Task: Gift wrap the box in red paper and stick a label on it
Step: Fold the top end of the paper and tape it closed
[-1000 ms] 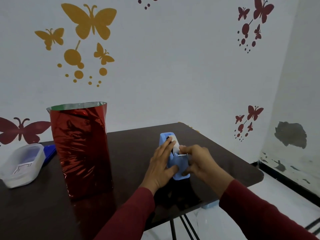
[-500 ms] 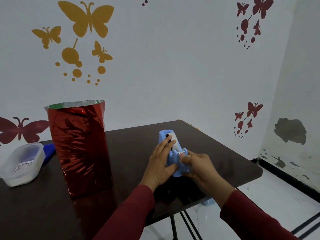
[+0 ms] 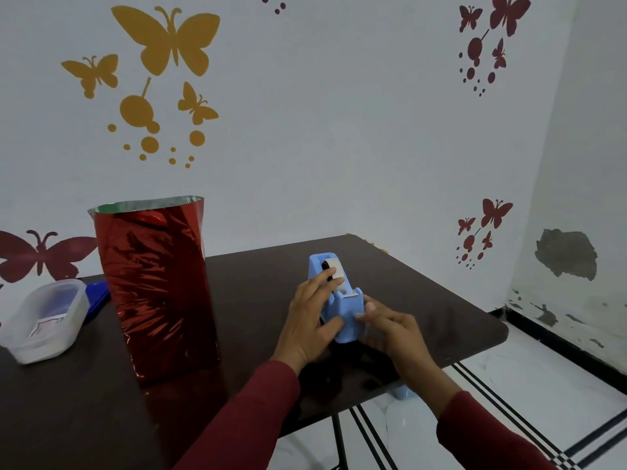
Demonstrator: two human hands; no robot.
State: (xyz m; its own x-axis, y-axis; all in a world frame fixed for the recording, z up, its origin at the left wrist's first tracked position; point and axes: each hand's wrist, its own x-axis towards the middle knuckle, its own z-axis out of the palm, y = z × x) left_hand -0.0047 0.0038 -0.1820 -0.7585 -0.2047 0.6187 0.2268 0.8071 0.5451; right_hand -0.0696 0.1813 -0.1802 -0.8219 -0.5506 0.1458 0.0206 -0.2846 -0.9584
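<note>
Red-wrapped box [image 3: 156,286]: standing upright on the dark table [image 3: 424,293], top of the foil still unfolded, well left of both hands.
Tape dispenser [image 3: 339,300]: sitting between the hands, long axis running away from the person.
Left hand [image 3: 312,320]: gripping the dispenser's side, nearer the box.
Right hand [image 3: 386,327]: pinching at the cutter end; tape strip too faint to confirm.

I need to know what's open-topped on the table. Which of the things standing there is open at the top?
The tall red foil-wrapped box: its paper stands up as an unfolded open sleeve with silver lining showing. The clear plastic tub beside it appears lidded.
</note>
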